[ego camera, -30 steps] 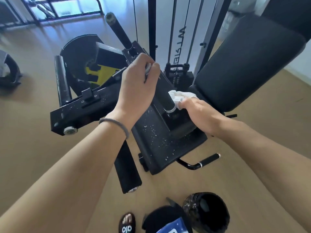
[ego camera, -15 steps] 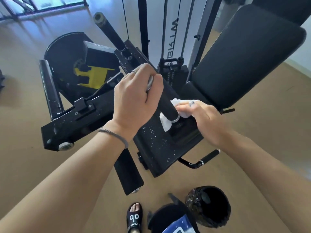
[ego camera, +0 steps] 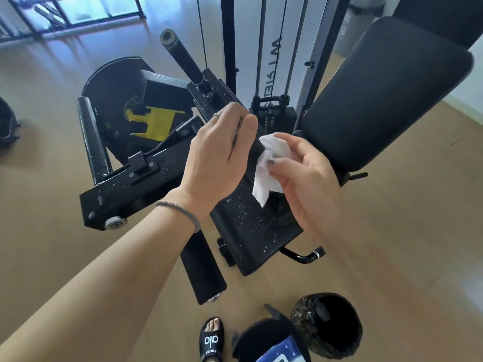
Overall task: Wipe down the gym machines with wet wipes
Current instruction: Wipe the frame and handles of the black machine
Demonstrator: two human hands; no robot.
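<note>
A black gym machine [ego camera: 146, 171] with a speckled frame fills the middle of the view. My left hand [ego camera: 217, 158] grips one of its black handles, thumb over the top. Just right of it my right hand [ego camera: 305, 176] holds a white wet wipe [ego camera: 271, 163] between thumb and fingers, lifted slightly off the machine. The wipe's lower corner hangs down over the speckled plate [ego camera: 251, 228]. The handle's lower end is hidden behind the wipe and hands.
A black padded backrest [ego camera: 386, 105] rises at the right. A weight stack and cables [ego camera: 271, 113] stand behind. Foam rollers [ego camera: 91, 137] stick out left. By my sandalled foot [ego camera: 210, 338] on the wooden floor stands a black-lined bin [ego camera: 326, 325] and a blue wipes pack [ego camera: 277, 354].
My right hand has lifted the wipe off the base of the handle and turned palm-up, and the wipe now hangs open. My left hand keeps its grip on the handle.
</note>
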